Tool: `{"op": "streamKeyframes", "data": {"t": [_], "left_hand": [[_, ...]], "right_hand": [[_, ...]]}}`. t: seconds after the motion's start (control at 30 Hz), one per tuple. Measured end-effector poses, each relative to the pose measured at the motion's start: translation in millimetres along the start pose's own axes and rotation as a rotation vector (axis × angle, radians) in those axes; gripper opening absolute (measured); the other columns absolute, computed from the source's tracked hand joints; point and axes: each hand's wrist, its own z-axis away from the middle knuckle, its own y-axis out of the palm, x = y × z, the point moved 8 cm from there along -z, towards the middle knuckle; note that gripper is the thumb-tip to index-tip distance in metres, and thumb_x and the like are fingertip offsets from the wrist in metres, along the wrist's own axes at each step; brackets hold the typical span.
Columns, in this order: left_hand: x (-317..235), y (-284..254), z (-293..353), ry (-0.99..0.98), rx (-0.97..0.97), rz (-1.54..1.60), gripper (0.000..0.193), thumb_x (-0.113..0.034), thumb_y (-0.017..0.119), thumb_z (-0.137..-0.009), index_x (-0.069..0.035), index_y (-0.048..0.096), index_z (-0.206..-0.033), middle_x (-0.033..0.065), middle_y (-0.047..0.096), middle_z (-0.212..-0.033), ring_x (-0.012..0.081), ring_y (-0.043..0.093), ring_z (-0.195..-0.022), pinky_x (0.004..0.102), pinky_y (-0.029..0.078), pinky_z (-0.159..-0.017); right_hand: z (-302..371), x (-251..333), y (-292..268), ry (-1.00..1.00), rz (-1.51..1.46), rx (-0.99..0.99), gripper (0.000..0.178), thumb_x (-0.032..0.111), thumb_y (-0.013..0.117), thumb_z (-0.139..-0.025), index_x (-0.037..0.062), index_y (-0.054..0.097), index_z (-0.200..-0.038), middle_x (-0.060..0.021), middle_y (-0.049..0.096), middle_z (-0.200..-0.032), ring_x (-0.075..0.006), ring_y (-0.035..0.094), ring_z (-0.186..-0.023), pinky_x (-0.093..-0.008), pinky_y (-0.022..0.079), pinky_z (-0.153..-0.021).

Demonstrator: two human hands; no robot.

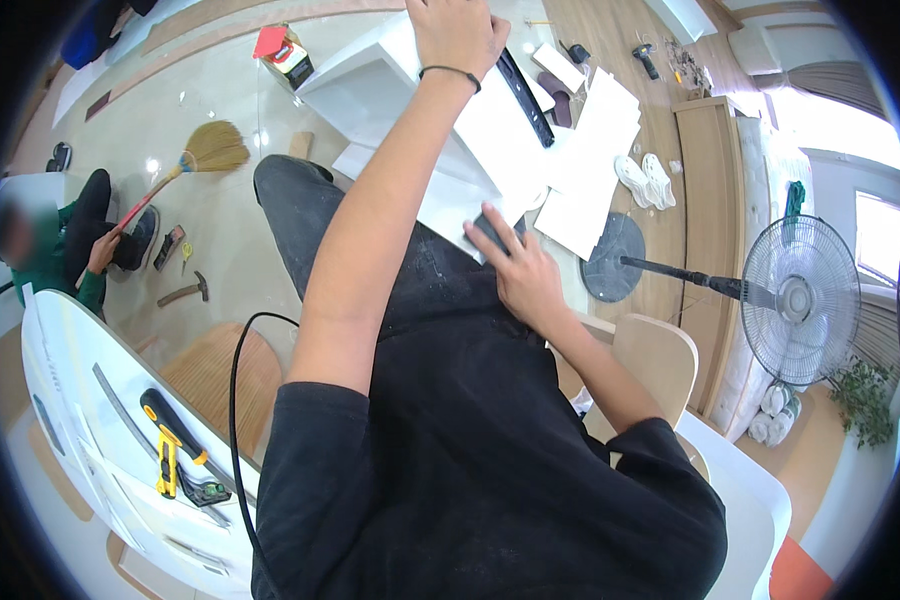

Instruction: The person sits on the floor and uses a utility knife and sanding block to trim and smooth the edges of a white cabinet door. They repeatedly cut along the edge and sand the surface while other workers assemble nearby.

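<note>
Across my lap rests a white box-like furniture piece (pixel 380 85), made of flat panels and tilted. A black metal rail (pixel 526 98) runs along its right side. My left hand (pixel 458 38) is closed over the piece's far edge, near the rail's far end; the top of the picture cuts off part of the fingers. Nearer to me, my right hand (pixel 526 278) grips a small dark grey block (pixel 497 234) and presses it against the white panel's near end. The block's underside is hidden.
White boards (pixel 595 165) lie at right, beside white clogs (pixel 646 181) and a standing fan (pixel 798 300). At left, a seated person holds a broom (pixel 213 150) near a hammer (pixel 185 290). A white table (pixel 80 430) bears a handsaw (pixel 170 425) and a yellow cutter (pixel 167 465).
</note>
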Motion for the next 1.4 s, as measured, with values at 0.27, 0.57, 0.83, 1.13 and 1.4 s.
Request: {"op": "streamKeyframes", "data": {"t": [0.27,0.57,0.83,1.13,1.4], "left_hand": [[1,2,-1,-0.001,0.014,0.037,0.039,-0.039,0.07,-0.083,-0.008,0.071,-0.106,0.0169,0.063,-0.108,0.0324,0.055,-0.112,0.0495,0.04,-0.098],[2,5,-1,-0.015,0.002,0.009,0.034,-0.037,0.068,-0.082,-0.009,0.072,-0.101,0.0165,0.062,-0.105,0.032,0.055,-0.11,0.0498,0.04,-0.097],[1,-8,-4,0.014,-0.009,0.047,0.038,-0.039,0.066,-0.085,-0.009,0.071,-0.107,0.016,0.064,-0.108,0.0319,0.056,-0.111,0.0512,0.042,-0.091],[-26,-70,161,0.084,0.183,0.734,0.03,-0.006,0.067,-0.088,0.002,0.066,-0.117,0.0193,0.063,-0.107,0.0368,0.063,-0.091,0.0445,0.054,-0.078],[-94,-28,195,0.175,0.419,0.556,0.039,-0.004,0.068,-0.09,0.008,0.063,-0.127,0.0183,0.06,-0.11,0.0361,0.06,-0.102,0.0441,0.053,-0.09]], "right_hand": [[-2,5,6,-0.031,-0.039,0.043,0.086,-0.004,0.062,-0.078,0.0314,0.05,-0.156,-0.0034,0.038,-0.168,-0.027,0.057,-0.09,-0.0367,0.059,-0.073],[-6,0,4,0.013,-0.029,0.071,0.086,-0.005,0.062,-0.078,0.0301,0.051,-0.155,-0.0025,0.038,-0.168,-0.0263,0.056,-0.087,-0.0362,0.058,-0.073],[-17,-19,-20,0.096,-0.115,-0.177,0.084,-0.005,0.058,-0.081,0.0297,0.05,-0.157,-0.0145,0.036,-0.168,-0.035,0.063,-0.109,-0.0408,0.059,-0.086],[-23,-185,-1,0.665,-0.916,-0.613,0.06,0.017,0.044,-0.109,0.0066,0.027,-0.166,-0.0205,0.051,-0.148,-0.0233,0.061,-0.103,-0.0329,0.055,-0.082],[-64,-215,24,0.679,-1.153,-0.582,0.052,0.007,0.058,-0.102,0.0101,0.048,-0.153,-0.012,0.063,-0.119,-0.0147,0.058,-0.096,-0.0278,0.052,-0.073]]}}
